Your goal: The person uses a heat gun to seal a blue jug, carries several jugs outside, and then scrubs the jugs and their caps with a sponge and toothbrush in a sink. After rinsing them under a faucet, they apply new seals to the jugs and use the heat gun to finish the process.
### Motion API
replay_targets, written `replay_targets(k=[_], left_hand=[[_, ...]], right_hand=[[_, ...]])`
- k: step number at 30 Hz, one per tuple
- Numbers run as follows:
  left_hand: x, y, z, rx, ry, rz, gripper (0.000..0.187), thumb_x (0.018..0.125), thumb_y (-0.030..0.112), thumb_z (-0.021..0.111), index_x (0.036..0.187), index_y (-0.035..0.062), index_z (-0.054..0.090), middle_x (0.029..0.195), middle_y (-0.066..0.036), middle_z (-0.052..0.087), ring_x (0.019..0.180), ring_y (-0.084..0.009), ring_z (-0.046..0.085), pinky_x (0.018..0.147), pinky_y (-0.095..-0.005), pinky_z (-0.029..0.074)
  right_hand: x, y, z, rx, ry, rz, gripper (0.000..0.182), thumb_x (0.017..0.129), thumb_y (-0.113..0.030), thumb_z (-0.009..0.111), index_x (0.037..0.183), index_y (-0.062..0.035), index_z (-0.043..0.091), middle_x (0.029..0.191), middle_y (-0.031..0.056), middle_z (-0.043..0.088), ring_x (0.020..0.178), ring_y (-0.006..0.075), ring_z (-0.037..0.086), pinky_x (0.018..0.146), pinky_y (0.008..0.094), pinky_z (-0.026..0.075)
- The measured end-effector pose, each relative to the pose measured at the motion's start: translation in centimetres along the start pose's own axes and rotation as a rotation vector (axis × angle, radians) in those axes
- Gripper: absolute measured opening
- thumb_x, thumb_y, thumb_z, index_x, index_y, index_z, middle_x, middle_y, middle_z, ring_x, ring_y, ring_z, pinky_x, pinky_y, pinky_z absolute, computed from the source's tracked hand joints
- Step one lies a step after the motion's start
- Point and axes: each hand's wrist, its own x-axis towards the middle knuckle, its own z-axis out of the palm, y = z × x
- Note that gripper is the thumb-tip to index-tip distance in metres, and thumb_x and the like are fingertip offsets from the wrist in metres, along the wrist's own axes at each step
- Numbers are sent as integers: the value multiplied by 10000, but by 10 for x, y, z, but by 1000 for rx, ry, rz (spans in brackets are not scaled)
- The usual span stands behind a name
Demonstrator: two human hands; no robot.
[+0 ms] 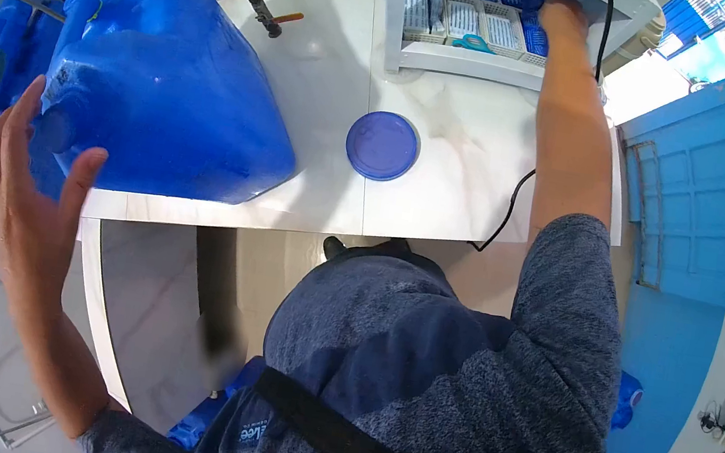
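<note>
My left hand (32, 210) is raised beside a large blue plastic jerrycan (180, 96), thumb and fingers spread around the side of its round blue cap (55, 129) in this view. The jerrycan lies on the white counter (311, 191) at the left. My right arm stretches away to a white shelf unit, where my right hand (565, 13) is by the blue packets (534, 35) in a white basket; its fingers are mostly hidden. A round blue lid (382, 146) lies flat on the counter between my arms.
White baskets with blue and white packets (462, 18) fill the shelf unit (475, 67), with a turquoise item (472, 43) in front. A tap with an orange handle (289, 18) is behind the jerrycan. A black cable (517, 198) hangs over the counter edge. A blue door (715, 186) stands at right.
</note>
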Motion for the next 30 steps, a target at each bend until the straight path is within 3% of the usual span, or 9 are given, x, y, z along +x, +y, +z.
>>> replay_targets(k=[3,5,11,19,21,24,26,28,30], left_hand=[[-4,-8,7,-5,-84,-99,517,882,134,745,1373,145,584,1368,-129,602,1280,-311,577,1049,-454,505],[0,-4,1,-32,-25,170,570,881,100,724,1416,167,538,1397,-135,580,1310,-328,548,1066,-464,489],[-21,15,3,-218,172,235,650,856,45,712,1449,49,445,1418,-215,541,1306,-383,531,1107,-478,411],[-52,75,32,-768,108,193,624,727,93,806,1296,58,551,1241,-241,612,1102,-380,616,892,-442,524],[-48,91,43,-958,73,162,664,696,77,815,1301,32,547,1248,-235,612,1077,-369,622,891,-423,525],[-34,116,51,-1114,-15,105,602,770,89,787,1310,0,536,1260,-215,614,1098,-319,620,920,-390,512],[-31,138,71,-1366,-98,-60,519,867,113,691,1341,2,511,1303,-202,592,1123,-288,606,950,-376,501],[-17,161,85,-1765,-261,-390,401,1005,150,545,1374,6,485,1338,-169,581,1147,-236,592,985,-355,483],[6,182,101,-2039,-418,-636,373,1050,185,503,1378,9,483,1320,-138,603,1143,-201,596,974,-348,488]], right_hand=[[20,9,-8,-181,-91,-10,328,947,-200,575,1254,-153,678,1359,136,624,1274,354,582,1047,462,487],[21,12,-5,-180,-147,-48,328,952,-188,561,1256,-139,673,1365,134,621,1278,344,582,1050,466,483],[-32,-13,2,-318,-311,-203,305,944,-158,527,1163,-69,721,1281,172,669,1184,356,651,970,473,538],[-41,-25,-5,-270,-248,-159,353,964,-159,464,1178,-43,719,1276,187,671,1169,351,663,947,470,552],[-45,-34,-17,-187,-121,-3,332,957,-165,484,1135,-98,756,1208,158,710,1133,348,685,915,478,562],[-64,-53,-53,-154,-97,-110,301,961,-184,517,1130,-106,753,1190,159,715,1108,349,692,895,484,556],[-116,-76,-96,239,0,-289,281,975,-249,574,1119,-73,739,1120,170,731,1027,342,707,873,467,548],[-184,-103,-150,683,-165,-374,354,984,-269,614,1210,-3,672,1046,172,736,953,294,711,858,371,534],[-228,-110,-151,1195,-551,-513,357,1006,-231,605,1302,-33,628,1225,151,673,1077,250,660,904,347,516]])
